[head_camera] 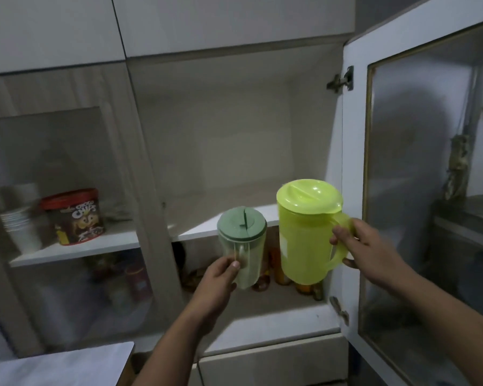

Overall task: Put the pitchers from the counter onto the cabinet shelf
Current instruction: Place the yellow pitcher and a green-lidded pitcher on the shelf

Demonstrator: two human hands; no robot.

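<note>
My left hand (221, 277) grips the handle of a small pale green pitcher (243, 246) with a dull green lid. It hangs upright in front of the cabinet shelf (195, 227). My right hand (365, 252) holds a larger lime green pitcher (304, 240) by its handle, also upright, just right of the small one and near the shelf's front edge. Both pitchers are in the air, level with the white shelf's front. The shelf behind them is bare.
The cabinet's glass door (418, 190) stands open at the right, close to my right hand. Behind the shut left glass door are a Choco Chips tub (76, 215) and stacked white cups (20, 227). Jars and bottles (290, 280) sit on the lower shelf.
</note>
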